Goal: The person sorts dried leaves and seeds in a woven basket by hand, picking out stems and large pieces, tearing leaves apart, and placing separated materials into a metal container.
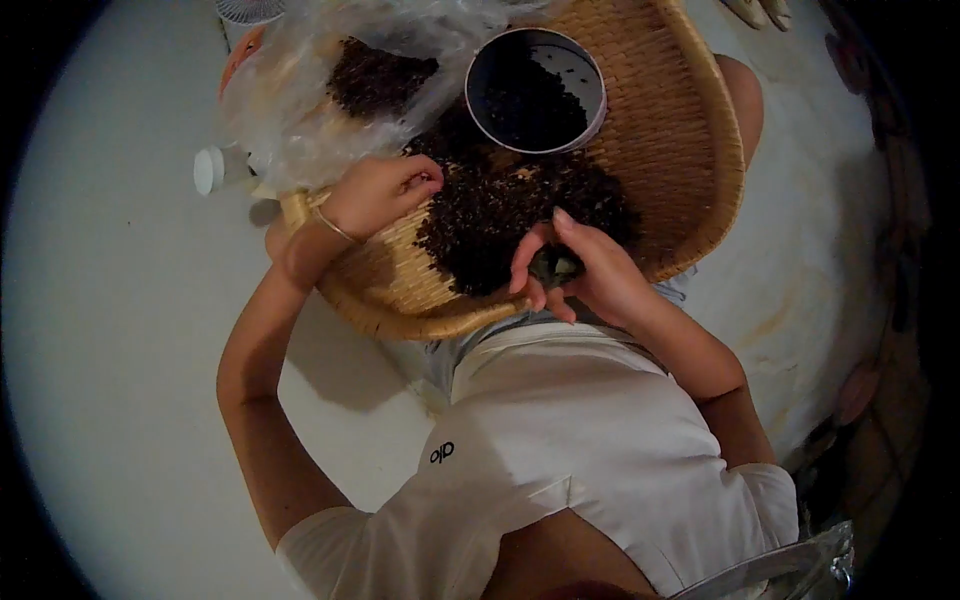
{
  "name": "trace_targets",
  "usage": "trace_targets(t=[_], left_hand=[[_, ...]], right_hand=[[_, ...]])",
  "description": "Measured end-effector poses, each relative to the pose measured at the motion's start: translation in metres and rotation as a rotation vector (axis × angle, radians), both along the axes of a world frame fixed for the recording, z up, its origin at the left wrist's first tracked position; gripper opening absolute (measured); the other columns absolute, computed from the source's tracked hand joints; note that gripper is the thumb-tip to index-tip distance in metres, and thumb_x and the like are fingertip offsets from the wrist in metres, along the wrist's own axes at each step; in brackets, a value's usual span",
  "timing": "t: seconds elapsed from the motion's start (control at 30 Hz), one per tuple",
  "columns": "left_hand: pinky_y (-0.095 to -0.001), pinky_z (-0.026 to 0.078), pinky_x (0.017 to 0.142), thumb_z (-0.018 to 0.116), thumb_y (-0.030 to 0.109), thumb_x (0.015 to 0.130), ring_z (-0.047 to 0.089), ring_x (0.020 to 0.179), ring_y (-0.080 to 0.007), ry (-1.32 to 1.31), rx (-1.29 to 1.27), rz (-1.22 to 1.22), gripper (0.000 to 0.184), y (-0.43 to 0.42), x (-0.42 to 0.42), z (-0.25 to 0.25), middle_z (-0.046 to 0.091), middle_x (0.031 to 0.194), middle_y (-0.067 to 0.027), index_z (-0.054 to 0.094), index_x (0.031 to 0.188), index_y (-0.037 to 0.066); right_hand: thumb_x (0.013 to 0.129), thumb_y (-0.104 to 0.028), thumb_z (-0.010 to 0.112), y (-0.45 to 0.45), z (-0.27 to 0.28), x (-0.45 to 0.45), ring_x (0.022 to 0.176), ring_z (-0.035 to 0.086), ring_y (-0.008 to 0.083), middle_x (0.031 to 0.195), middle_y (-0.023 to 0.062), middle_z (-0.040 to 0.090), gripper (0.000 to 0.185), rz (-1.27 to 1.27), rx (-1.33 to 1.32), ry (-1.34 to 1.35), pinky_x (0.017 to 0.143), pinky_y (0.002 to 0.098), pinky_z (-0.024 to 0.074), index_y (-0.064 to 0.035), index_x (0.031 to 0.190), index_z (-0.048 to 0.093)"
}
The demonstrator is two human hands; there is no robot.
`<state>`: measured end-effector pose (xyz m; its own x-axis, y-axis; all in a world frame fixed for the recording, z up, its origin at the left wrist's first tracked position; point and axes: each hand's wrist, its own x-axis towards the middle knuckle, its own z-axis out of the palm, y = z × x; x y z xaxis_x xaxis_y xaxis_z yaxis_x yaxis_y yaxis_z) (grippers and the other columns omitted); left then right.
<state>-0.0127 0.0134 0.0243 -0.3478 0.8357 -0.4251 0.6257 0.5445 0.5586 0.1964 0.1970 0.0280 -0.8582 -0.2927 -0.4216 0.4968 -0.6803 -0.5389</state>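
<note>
A pile of small dark dried pieces (490,225) is spread over the wide woven basket tray (660,130) across my lap. My left hand (385,195) is at the pile's left edge, fingers curled with the tips together; whatever they hold is too small to make out. Over the near edge of the pile, my right hand (590,270) has its fingers curled round a small dark object with a pale greenish spot (560,266). Its kind is unclear, as the fingers partly hide it. A round tin (597,118), tilted towards me, contains more dark pieces.
A crumpled clear plastic bag (290,120) lies over the tray's far left side, with dark pieces (380,78) by it. A small container with a white lid (209,171) is on the pale floor to the left. A clear ribbed dish (250,8) shows at the top edge.
</note>
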Motion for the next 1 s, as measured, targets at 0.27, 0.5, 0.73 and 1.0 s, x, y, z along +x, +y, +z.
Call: trace_targets(t=[0.27,0.5,0.73,1.0], left_hand=[[-0.0372,0.048,0.065,0.055,0.022,0.082,0.058,0.080,-0.0282,0.318,0.022,-0.231,0.022,0.024,0.017,0.004,0.054,0.090,-0.0076,0.058,0.101,0.011],[-0.0388,0.049,0.063,0.057,0.021,0.080,0.059,0.078,-0.0280,0.351,0.139,-0.388,0.018,0.049,0.013,-0.029,0.055,0.086,-0.0099,0.060,0.093,0.010],[-0.0404,0.049,0.059,0.061,0.026,0.077,0.061,0.069,-0.0296,0.361,0.010,-0.458,0.018,0.061,0.019,-0.041,0.059,0.071,-0.0102,0.060,0.080,0.008],[-0.0431,0.049,0.057,0.061,0.024,0.074,0.060,0.066,-0.0323,0.398,-0.055,-0.518,0.016,0.065,0.023,-0.044,0.059,0.068,-0.0130,0.058,0.076,0.008]], right_hand=[[0.094,-0.048,0.024,-0.001,0.000,0.002,0.057,0.055,0.0154,0.078,0.0146,0.059,0.059,-0.019,0.008,0.016,0.036,0.0236,0.0390,0.0018,0.083,0.054],[0.094,-0.048,0.024,0.001,0.002,0.002,0.058,0.054,0.0144,0.077,0.0134,0.058,0.059,-0.011,0.013,0.012,0.037,0.0232,0.0388,0.0014,0.083,0.055],[0.093,-0.050,0.026,0.001,0.001,0.002,0.060,0.054,0.0145,0.076,0.0133,0.057,0.060,0.003,-0.011,0.016,0.037,0.0231,0.0380,0.0021,0.083,0.055],[0.093,-0.050,0.027,0.001,0.001,0.002,0.061,0.054,0.0149,0.077,0.0142,0.058,0.060,0.013,-0.017,-0.010,0.036,0.0232,0.0379,0.0024,0.084,0.055]])
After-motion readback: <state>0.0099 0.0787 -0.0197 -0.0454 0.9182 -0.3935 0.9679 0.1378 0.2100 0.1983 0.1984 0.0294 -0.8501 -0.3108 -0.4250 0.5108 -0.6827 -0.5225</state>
